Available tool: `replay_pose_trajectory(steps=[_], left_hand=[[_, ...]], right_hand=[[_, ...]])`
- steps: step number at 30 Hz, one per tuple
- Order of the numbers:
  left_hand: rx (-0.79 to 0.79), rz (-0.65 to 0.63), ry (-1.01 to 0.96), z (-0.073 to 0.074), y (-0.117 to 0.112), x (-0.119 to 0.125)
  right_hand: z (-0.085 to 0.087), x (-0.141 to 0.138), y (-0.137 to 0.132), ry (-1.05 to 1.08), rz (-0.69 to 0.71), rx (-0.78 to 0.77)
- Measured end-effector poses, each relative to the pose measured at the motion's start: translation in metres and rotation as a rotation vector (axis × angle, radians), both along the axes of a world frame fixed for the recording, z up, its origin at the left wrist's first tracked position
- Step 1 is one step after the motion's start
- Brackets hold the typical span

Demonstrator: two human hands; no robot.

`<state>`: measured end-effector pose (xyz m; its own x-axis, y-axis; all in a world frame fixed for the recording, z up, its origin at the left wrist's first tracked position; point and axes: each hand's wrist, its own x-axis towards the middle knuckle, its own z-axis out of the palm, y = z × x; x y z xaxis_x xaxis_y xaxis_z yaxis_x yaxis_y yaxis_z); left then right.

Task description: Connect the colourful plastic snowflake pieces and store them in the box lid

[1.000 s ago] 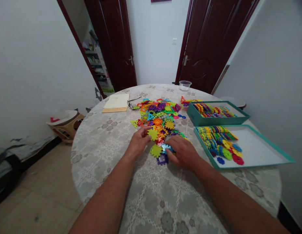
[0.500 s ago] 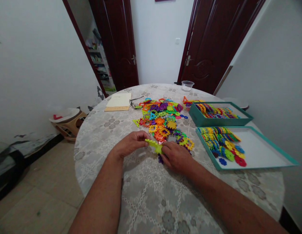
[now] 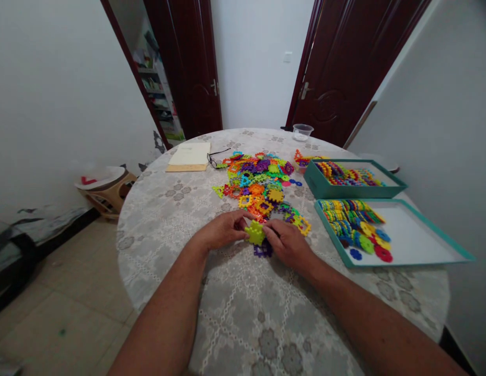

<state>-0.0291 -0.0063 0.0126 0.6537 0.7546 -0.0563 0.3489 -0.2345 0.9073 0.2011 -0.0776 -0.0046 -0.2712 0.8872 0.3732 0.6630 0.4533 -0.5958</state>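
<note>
Between my two hands is a yellow-green toothed building piece (image 3: 255, 233), held at its opposite edges. The fingers of my left hand (image 3: 229, 228) pinch its left side. My right hand (image 3: 287, 241) grips its right side between thumb and fingers. Just below it on the tablecloth lies a purple toothed piece (image 3: 262, 250), partly covered by my right hand. Beyond my hands spreads a heap of coloured interlocking pieces (image 3: 256, 190) in orange, purple, green, yellow and blue.
To the right stand a teal box (image 3: 332, 192) with rows of discs and its teal-edged lid (image 3: 417, 237) holding more discs. A notebook (image 3: 190, 156), eyeglasses (image 3: 213, 161) and a clear plastic bowl (image 3: 302, 131) rest toward the far side of the round table (image 3: 157, 230).
My left hand has moved right, closer to my right hand. The yellow-green piece has turned from a slanted, stretched look to show its flat face. The view has shifted slightly.
</note>
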Motion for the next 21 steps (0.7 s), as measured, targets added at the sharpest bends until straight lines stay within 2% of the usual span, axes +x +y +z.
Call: replay_pose_trajectory(steps=[8,15,21], left_hand=[[-0.026,-0.037,0.110,0.006,0.000,-0.009],[-0.068,-0.065,0.174,0.014,0.002,-0.028],[-0.094,-0.098,0.150,0.012,0.003,-0.030]], right_hand=[[0.005,0.004,-0.002,-0.004,0.100,-0.086],[0.019,0.014,-0.015,-0.489,0.192,-0.066],[0.024,0.010,-0.016,-0.488,0.241,-0.087]])
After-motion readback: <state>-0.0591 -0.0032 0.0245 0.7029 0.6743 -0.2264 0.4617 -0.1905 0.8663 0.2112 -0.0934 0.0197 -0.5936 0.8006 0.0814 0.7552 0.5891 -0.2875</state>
